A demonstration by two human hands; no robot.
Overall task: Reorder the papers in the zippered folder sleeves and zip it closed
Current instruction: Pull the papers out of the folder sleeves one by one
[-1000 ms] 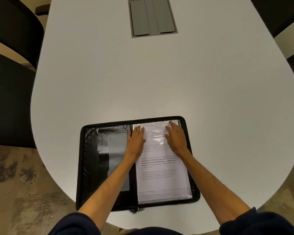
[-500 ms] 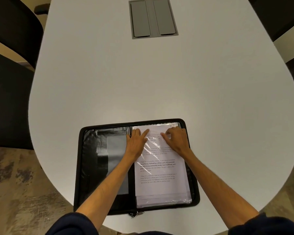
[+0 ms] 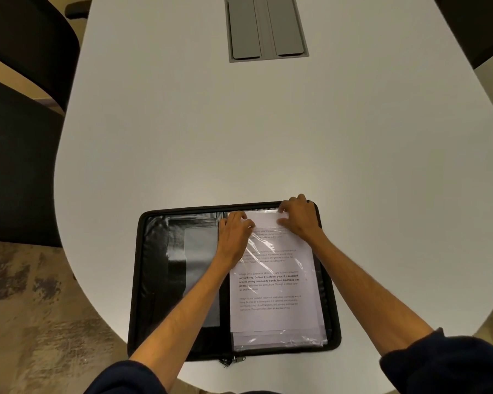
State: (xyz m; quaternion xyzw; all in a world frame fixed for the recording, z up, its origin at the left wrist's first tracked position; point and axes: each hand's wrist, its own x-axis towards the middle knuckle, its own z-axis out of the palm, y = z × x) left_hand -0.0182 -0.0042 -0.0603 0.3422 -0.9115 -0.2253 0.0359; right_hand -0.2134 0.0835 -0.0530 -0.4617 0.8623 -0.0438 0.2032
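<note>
Currently the step in hand is drawing a sheet out of its sleeve; reordering is under way and zipping has not begun.

Position: the folder (image 3: 139, 280) lies open and flat on the table (image 3: 239, 137), which runs on beyond the folder's far edge. The papers sit in the folder's right half.

Hands: my left hand (image 3: 234, 237) is at the far end of that half, beside the folder's spine, fingers curled and pinching the mouth of the clear sleeve (image 3: 268, 248). My right hand (image 3: 299, 220) is at the folder's far right corner, fingers bent and thumb tucked in, pinching the top edge of the printed sheet (image 3: 271, 317).

Next move, in my judgement: hold the sleeve down and pull the sheet straight out toward the folder's far edge, without creasing it.

Count: one folder; two hands; one sheet on top, with the edges of more sleeves showing at the folder's near edge, number not clear; zipper pulls (image 3: 234, 361) at the folder's near edge, seemingly two.
</note>
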